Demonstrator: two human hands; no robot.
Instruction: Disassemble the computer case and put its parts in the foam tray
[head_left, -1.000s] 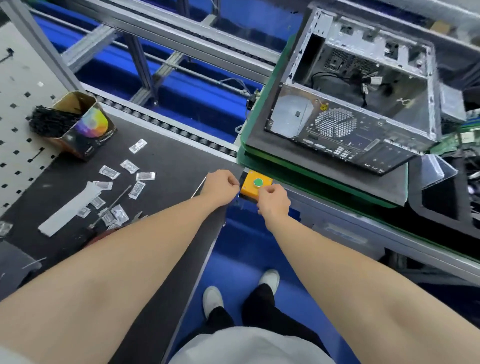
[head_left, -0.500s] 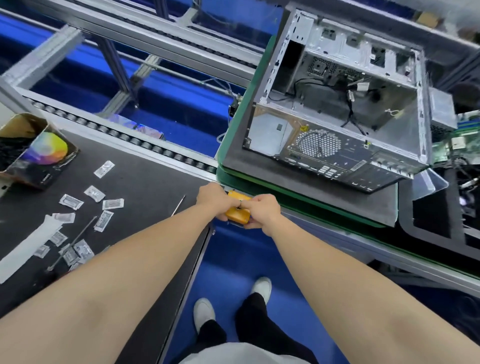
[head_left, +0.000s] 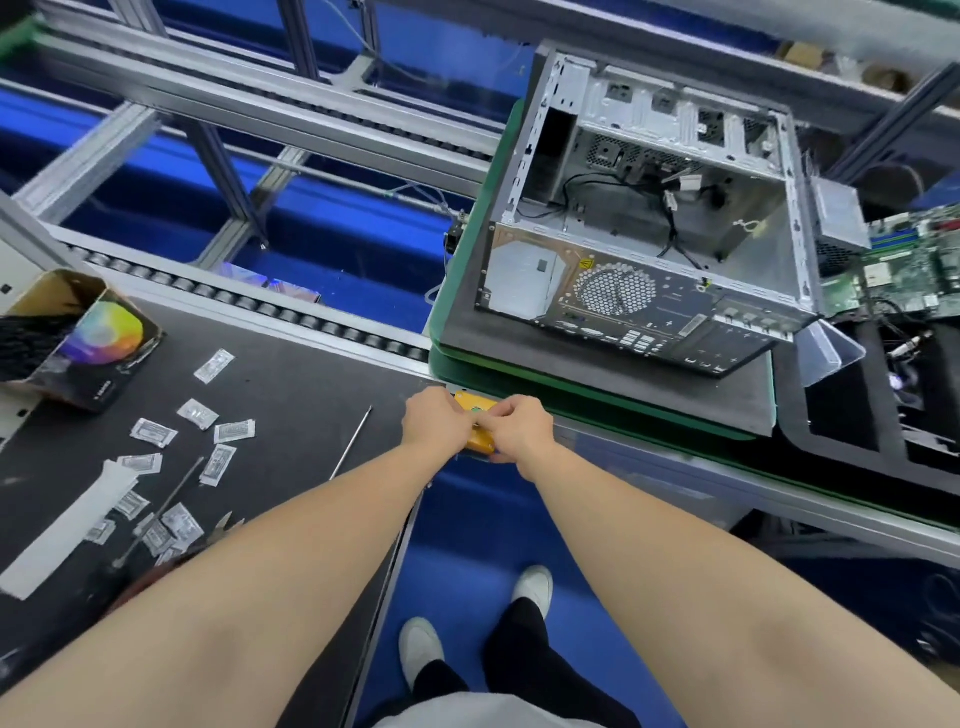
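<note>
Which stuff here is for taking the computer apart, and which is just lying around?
For the job: computer case; black foam tray; green circuit board, right of the case; maybe the orange button box the right hand grips.
Just lying about: little clear packets; cardboard box of black bits; thin metal rod; white strip.
</note>
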